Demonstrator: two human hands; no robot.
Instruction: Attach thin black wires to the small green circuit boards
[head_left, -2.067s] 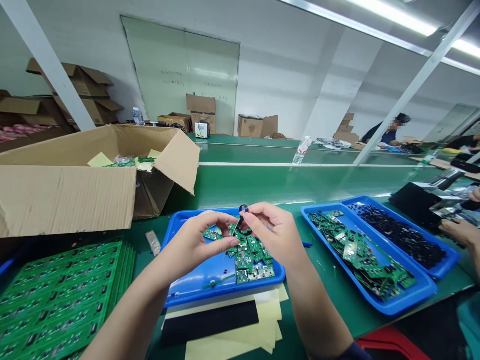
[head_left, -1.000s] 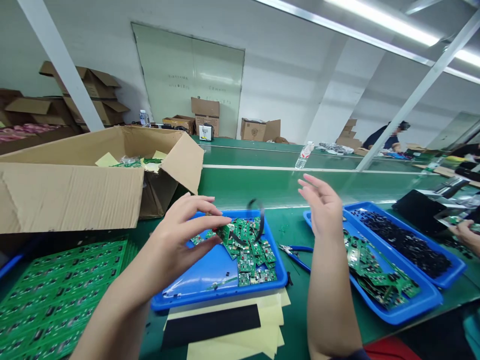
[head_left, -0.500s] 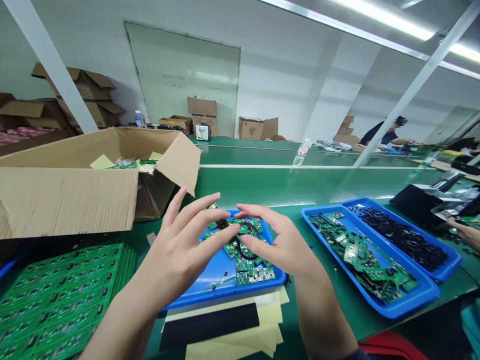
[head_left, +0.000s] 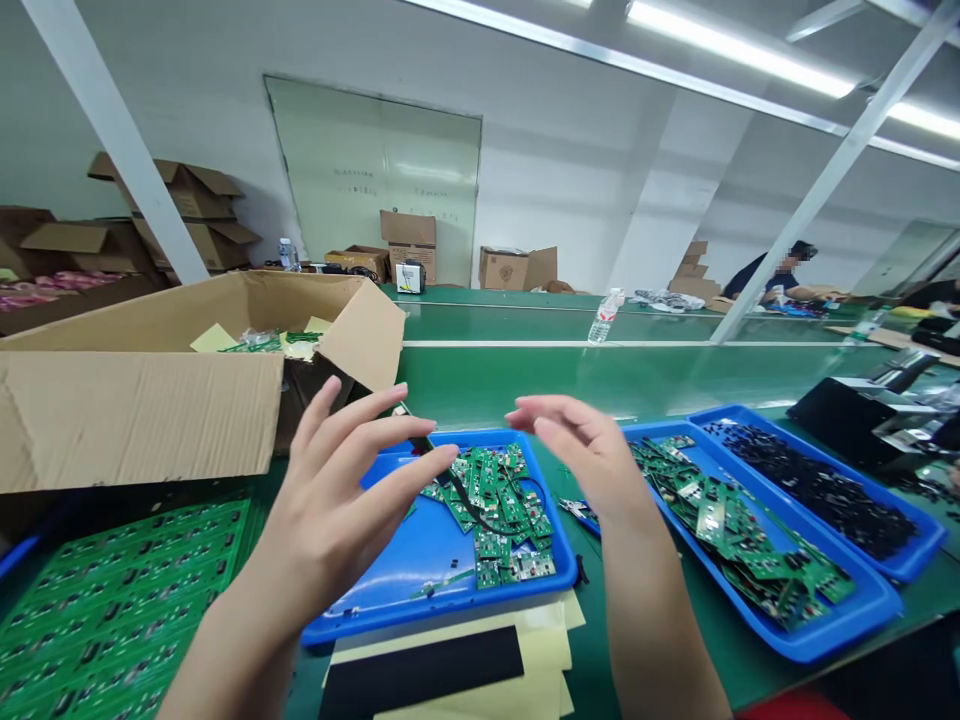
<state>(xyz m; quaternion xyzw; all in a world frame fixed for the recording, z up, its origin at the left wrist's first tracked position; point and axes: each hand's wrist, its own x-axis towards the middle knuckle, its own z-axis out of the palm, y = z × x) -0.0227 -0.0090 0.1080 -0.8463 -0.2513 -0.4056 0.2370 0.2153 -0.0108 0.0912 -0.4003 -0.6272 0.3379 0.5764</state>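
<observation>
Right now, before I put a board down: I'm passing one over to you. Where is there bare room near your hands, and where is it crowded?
The blue tray has bare floor on its left, between its rim and the circuit boards, under your left hand. The green conveyor belt beyond your right hand is also bare. It's crowded in the right-hand tray of boards and among the black components.

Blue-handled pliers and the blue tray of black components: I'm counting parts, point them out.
Blue-handled pliers (head_left: 589, 524): head view, on the handle.
Blue tray of black components (head_left: 934, 550): head view, on its right rim corner.
</observation>
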